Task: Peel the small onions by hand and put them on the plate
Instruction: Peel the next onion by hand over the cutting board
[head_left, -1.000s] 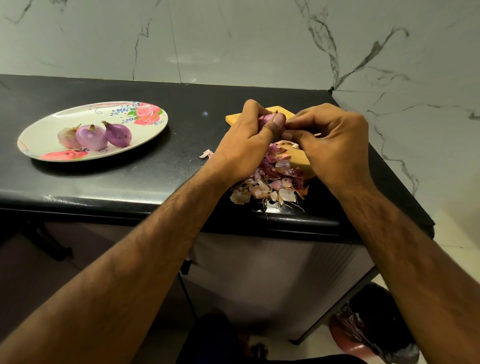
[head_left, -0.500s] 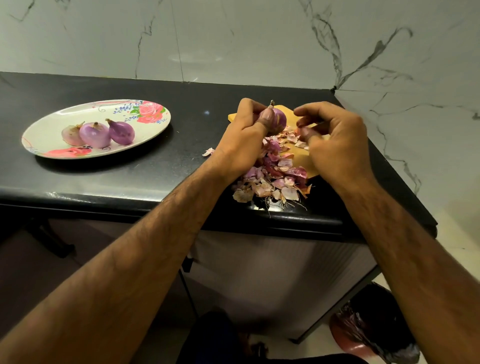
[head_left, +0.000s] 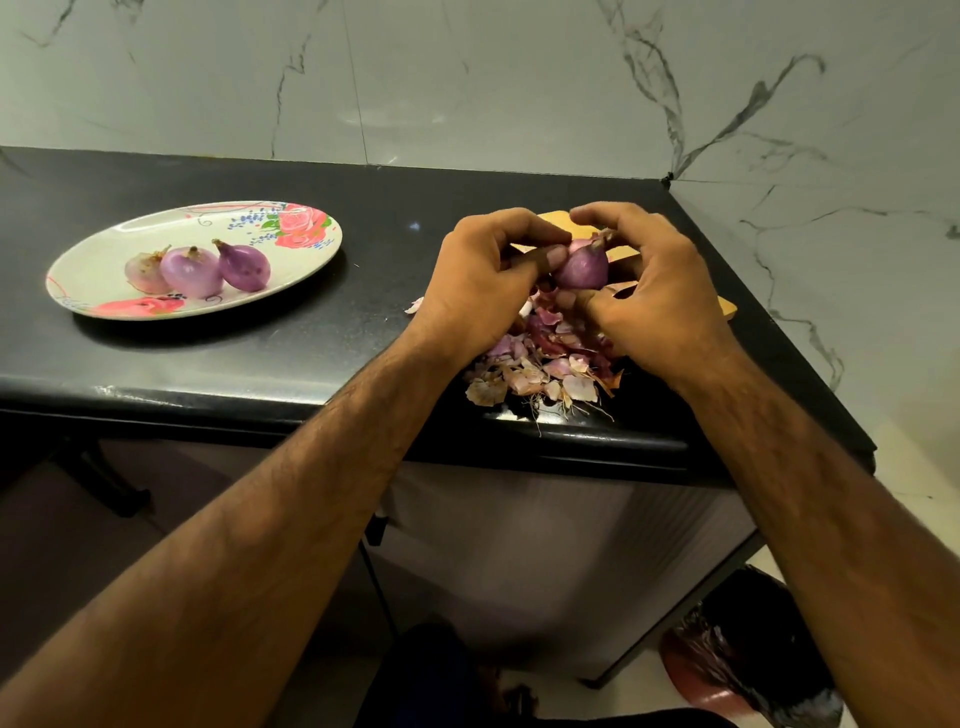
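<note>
Left hand (head_left: 483, 280) and right hand (head_left: 660, 296) pinch a small onion (head_left: 582, 267), seemingly nearly peeled; three peeled onions (head_left: 193, 271) lie on the plate (head_left: 93, 273).

Three onions (head_left: 192, 270) on one plate (head_left: 93, 260) toward the left edge of the counter (head_left: 363, 322); a fourth onion (head_left: 582, 267) between two grips, left grip (head_left: 483, 280) and right grip (head_left: 660, 291). One board (head_left: 551, 218), one heap of peels (head_left: 540, 369).

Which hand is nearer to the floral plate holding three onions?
Left. The left hand is to the right of the plate, across some dark counter; the right hand is farther out, beyond the onion both hands hold.
</note>
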